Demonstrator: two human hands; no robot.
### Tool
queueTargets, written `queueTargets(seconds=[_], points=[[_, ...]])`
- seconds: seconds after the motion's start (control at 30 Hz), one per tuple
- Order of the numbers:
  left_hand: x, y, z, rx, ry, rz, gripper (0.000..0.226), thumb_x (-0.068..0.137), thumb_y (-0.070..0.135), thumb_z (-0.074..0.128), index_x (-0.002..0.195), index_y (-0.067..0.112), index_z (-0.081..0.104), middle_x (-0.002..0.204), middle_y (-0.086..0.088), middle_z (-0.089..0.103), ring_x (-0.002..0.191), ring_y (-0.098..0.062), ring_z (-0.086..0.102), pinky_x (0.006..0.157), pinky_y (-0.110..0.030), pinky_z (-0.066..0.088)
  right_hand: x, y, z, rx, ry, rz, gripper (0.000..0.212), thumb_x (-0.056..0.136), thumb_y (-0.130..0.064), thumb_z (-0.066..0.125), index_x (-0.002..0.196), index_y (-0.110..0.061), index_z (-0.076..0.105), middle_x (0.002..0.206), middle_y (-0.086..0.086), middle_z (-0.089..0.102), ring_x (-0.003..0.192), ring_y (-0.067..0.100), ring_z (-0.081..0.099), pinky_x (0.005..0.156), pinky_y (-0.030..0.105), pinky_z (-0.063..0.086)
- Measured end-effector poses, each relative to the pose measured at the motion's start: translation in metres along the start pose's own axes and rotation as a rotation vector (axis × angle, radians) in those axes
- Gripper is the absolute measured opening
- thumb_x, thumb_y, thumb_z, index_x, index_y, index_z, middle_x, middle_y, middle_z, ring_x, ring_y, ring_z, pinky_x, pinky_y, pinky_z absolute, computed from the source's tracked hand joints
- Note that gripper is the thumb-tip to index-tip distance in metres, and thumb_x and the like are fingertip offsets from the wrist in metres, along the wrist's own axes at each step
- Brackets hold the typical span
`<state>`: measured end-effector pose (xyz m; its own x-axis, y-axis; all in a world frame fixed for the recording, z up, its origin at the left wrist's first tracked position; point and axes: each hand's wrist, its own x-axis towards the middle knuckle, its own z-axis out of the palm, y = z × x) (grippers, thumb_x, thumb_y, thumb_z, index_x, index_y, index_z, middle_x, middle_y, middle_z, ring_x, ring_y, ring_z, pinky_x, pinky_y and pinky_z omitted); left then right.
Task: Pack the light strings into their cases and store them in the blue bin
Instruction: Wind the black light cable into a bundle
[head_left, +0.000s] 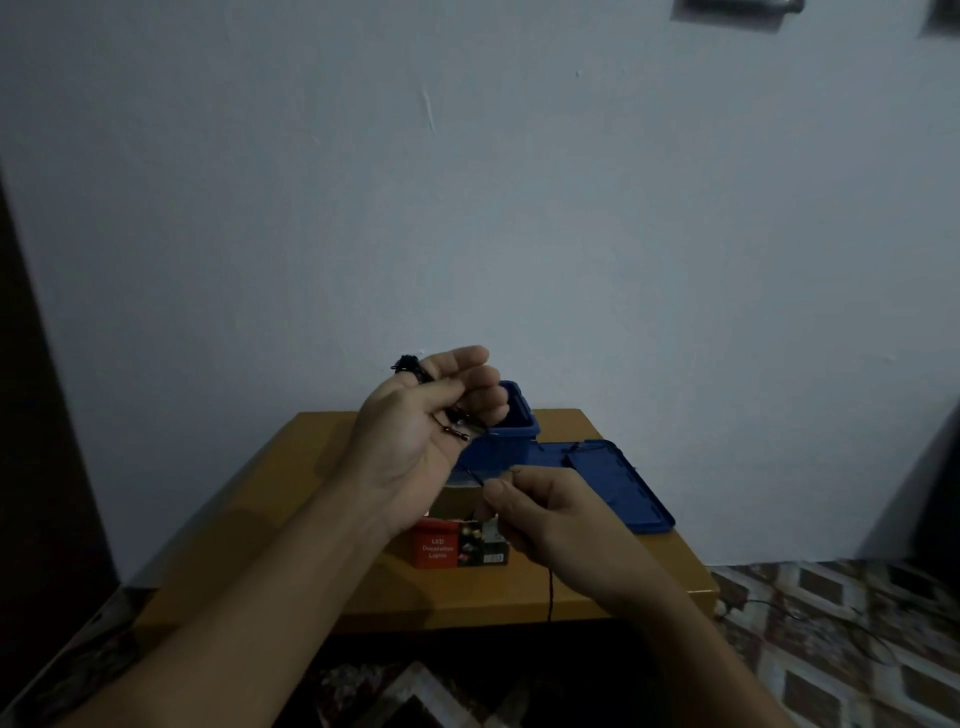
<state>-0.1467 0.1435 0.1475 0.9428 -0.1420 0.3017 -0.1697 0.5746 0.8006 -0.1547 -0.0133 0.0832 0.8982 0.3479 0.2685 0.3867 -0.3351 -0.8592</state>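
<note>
My left hand (421, 426) is raised palm-up above the table, with a dark light string (410, 365) wound around its thumb and across the palm; the plug end lies in the palm. My right hand (540, 512) pinches the same wire lower down, and the loose end trails over the table's front edge. Under my hands stands an open red cardboard case (457, 543) labelled LED lights. The blue bin (511, 431) stands behind it, partly hidden by my left hand. Its blue lid (618, 480) lies flat to the right.
A small wooden table (311, 493) stands against a pale wall. Patterned tiled floor (831, 623) shows at the right, with a thin dark wire lying on it. A dark vertical edge runs along the left side of the view.
</note>
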Motion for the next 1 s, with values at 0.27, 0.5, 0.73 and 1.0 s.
queueTargets(seconds=[0.27,0.5,0.73,1.0], points=[[0.002,0.0,-0.007,0.178,0.143,0.024,0.025,0.104,0.019,0.044,0.084,0.009,0.056,0.065,-0.001,0.049,0.056,-0.013,0.043,0.062,-0.03,0.045,-0.003,-0.011,-0.005,-0.046,-0.009,-0.019,0.035,0.103,-0.033,0.051,0.091,-0.003,0.065,0.054,-0.017,0.056,0.049,-0.004,0.049,0.052,0.011,0.036],[-0.001,0.0,-0.01,0.355,0.149,-0.017,0.028,0.106,0.015,0.041,0.099,0.0,0.064,0.076,-0.008,0.065,0.065,-0.017,0.064,0.068,-0.032,0.058,-0.005,-0.021,-0.01,-0.095,0.007,-0.087,0.032,0.101,-0.034,0.056,0.081,-0.011,0.063,0.059,-0.012,0.056,0.055,0.003,0.049,0.059,0.027,0.042],[-0.004,0.003,-0.007,0.724,0.133,-0.147,0.035,0.103,0.026,0.048,0.076,0.007,0.06,0.064,-0.006,0.063,0.07,-0.022,0.058,0.069,-0.035,0.049,-0.005,-0.046,-0.019,-0.058,0.044,-0.193,0.034,0.096,-0.034,0.061,0.075,-0.008,0.06,0.055,-0.008,0.049,0.049,0.006,0.041,0.05,0.02,0.036],[-0.011,0.01,-0.003,0.924,-0.098,-0.304,0.042,0.102,0.037,0.044,0.073,0.01,0.058,0.048,-0.002,0.045,0.041,-0.014,0.035,0.044,-0.028,0.027,-0.002,-0.069,-0.028,-0.013,-0.009,-0.208,0.026,0.101,-0.012,0.056,0.076,-0.004,0.057,0.049,-0.014,0.055,0.043,-0.003,0.049,0.046,0.008,0.037]])
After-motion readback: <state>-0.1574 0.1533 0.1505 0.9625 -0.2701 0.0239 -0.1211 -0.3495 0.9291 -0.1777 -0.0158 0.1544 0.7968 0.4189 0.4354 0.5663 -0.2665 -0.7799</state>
